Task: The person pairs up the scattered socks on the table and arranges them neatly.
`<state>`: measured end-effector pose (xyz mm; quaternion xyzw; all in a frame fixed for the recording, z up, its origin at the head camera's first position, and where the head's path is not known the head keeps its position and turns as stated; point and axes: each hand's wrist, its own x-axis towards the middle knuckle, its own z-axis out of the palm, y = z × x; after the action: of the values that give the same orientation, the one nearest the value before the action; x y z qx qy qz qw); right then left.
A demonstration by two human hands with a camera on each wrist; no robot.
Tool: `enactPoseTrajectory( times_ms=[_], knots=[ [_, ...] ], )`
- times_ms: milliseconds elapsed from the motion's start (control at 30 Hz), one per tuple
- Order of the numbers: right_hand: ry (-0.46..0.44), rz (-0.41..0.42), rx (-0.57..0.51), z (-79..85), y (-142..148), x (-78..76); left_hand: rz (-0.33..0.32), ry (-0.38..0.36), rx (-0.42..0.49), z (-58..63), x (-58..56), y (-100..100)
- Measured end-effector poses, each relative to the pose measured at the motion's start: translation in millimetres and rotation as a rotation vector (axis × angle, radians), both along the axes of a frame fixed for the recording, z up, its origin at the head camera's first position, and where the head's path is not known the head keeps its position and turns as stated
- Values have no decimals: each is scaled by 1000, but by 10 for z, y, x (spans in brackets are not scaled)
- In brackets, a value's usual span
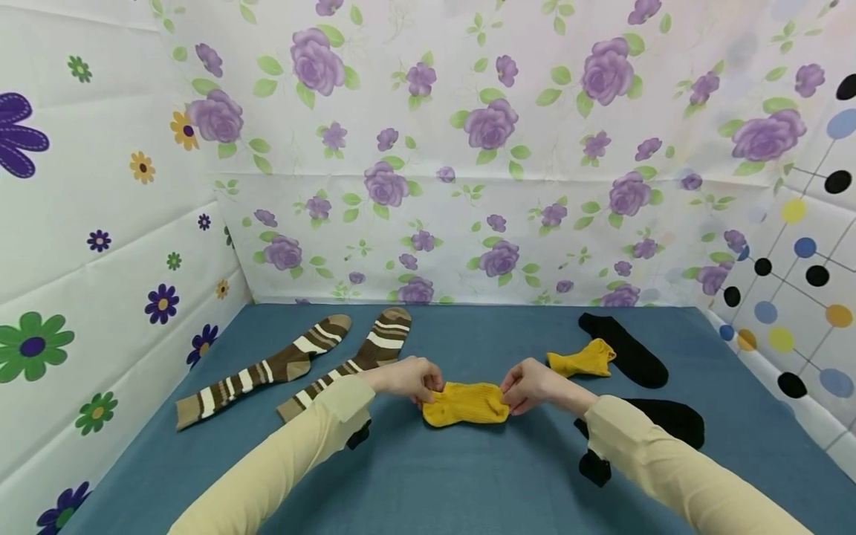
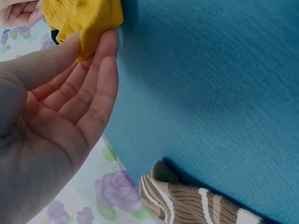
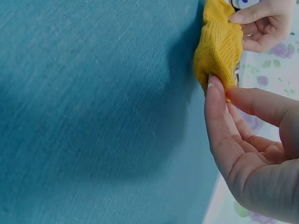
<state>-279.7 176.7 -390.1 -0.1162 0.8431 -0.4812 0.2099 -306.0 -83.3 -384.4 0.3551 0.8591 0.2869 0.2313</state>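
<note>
A yellow ribbed sock (image 1: pixel 466 403) is stretched sideways between both hands, low over the blue table in the head view. My left hand (image 1: pixel 409 377) pinches its left end between thumb and fingers; the left wrist view shows the yellow sock (image 2: pixel 88 23) caught at the fingertips. At the other end, my right hand (image 1: pixel 537 385) pinches the fabric, and in the right wrist view the sock (image 3: pixel 219 51) hangs from thumb and forefinger. Just beyond the right hand lies a second yellow sock (image 1: pixel 582 360), crumpled.
Two brown striped socks (image 1: pixel 247 377) (image 1: pixel 386 338) lie on the blue table (image 1: pixel 428 483) at the left. To the right are two black socks (image 1: pixel 628 349) (image 1: pixel 669 420), one partly behind the right sleeve. Floral sheets (image 1: pixel 428 148) stand behind and beside the table.
</note>
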Motion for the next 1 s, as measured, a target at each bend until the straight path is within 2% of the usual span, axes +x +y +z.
enactPoseTrajectory(
  times_ms=[200,467,700,1000],
  knots=[
    [12,-48,25,4,31,-36,-3,40,13,-14,-45,21],
    [10,-80,31,2,43,-81,47,43,3,-51,-111,42],
    [19,-100,21,4,51,-139,95,33,49,-70,-165,60],
    [34,-112,2,23,77,-176,92,66,104,-65,-187,78]
  ],
)
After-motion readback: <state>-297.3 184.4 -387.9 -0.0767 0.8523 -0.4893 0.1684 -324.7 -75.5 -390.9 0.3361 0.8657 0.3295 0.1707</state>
